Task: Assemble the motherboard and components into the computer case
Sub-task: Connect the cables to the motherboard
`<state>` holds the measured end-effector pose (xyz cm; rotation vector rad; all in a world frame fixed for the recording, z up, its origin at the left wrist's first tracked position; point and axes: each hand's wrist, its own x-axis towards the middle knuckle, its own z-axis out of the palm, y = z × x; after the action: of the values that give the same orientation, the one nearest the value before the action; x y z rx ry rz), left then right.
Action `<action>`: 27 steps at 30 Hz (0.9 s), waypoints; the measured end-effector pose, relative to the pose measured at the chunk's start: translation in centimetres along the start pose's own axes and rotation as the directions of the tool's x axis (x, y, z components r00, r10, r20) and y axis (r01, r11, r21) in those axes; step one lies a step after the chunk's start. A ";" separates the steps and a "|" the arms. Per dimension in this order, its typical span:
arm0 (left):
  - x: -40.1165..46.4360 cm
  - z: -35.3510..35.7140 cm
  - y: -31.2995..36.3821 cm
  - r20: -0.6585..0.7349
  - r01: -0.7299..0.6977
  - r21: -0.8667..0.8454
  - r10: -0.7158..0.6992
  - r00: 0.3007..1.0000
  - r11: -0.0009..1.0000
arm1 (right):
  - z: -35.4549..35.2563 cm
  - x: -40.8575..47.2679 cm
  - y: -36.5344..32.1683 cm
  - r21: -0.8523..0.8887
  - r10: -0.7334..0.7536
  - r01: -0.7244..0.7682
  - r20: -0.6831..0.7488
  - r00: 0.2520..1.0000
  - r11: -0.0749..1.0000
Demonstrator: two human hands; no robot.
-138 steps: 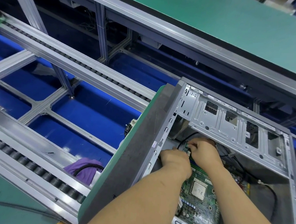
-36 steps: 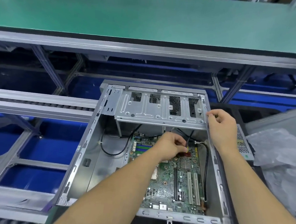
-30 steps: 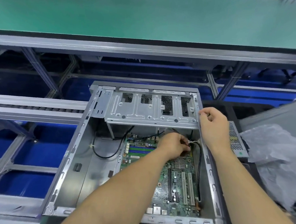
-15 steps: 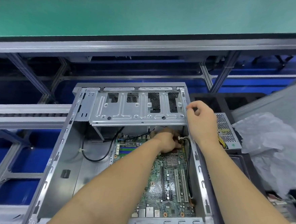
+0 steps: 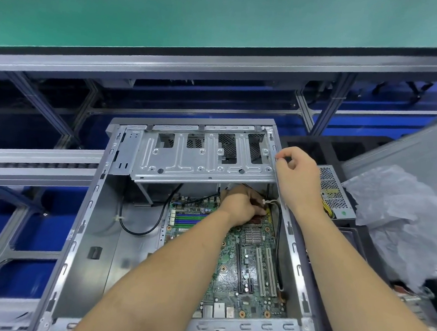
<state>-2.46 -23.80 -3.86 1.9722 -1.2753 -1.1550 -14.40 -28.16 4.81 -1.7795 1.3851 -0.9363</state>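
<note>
The open grey sheet-metal computer case (image 5: 85, 246) lies on its side, its drive-bay bracket at the far end. A green motherboard (image 5: 246, 265) with white slots lies flat against the right wall. The right hand (image 5: 298, 178) curls over the case's far-right rim; the left hand (image 5: 241, 205) pinches a black cable (image 5: 279, 236) at the board's far-right corner.

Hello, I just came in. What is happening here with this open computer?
A person is assembling a desktop computer. The metal case lies open on its side, and the green motherboard already sits inside it. The left hand reaches in under the drive cage and works with curled fingers at a cable connector near the board's far edge. The right hand grips the case's right rim. A power supply waits outside, to the right of the case.
</note>
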 end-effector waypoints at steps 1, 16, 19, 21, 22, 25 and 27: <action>0.0 -0.2 0.1 0.009 0.010 -0.043 -0.010 1.000 0.999 | 0.0 0.0 0.0 -0.001 -0.002 0.002 0.000 1.000 1.000; 0.4 0.2 -0.4 0.020 -0.147 0.210 0.146 0.989 0.967 | -0.1 -0.1 -0.2 -0.016 -0.006 0.006 -0.005 1.000 1.000; 0.4 0.8 -0.9 -0.071 -0.161 0.280 0.188 0.980 0.946 | -0.1 -0.1 -0.2 -0.016 -0.004 0.004 -0.002 1.000 1.000; 0.5 1.0 -1.1 -0.098 -0.176 0.272 0.209 0.973 0.946 | -0.1 -0.1 -0.2 -0.014 -0.003 0.003 -0.004 1.000 1.000; 0.6 1.1 -1.1 -0.101 -0.182 0.261 0.215 0.971 0.948 | -0.1 0.0 -0.2 -0.011 -0.002 0.002 -0.003 1.000 1.000; 0.8 1.0 -1.3 -0.075 -0.188 0.243 0.211 0.975 0.952 | -0.1 0.0 -0.2 -0.004 -0.002 0.002 -0.002 1.000 1.000; 1.0 1.0 -1.4 -0.029 -0.173 0.227 0.184 0.982 0.958 | -0.1 0.0 -0.1 -0.001 -0.006 0.006 -0.001 1.000 1.000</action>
<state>-2.49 -24.07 -5.76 1.9785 -1.5802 -0.9028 -14.45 -28.12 4.95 -1.7847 1.3816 -0.9399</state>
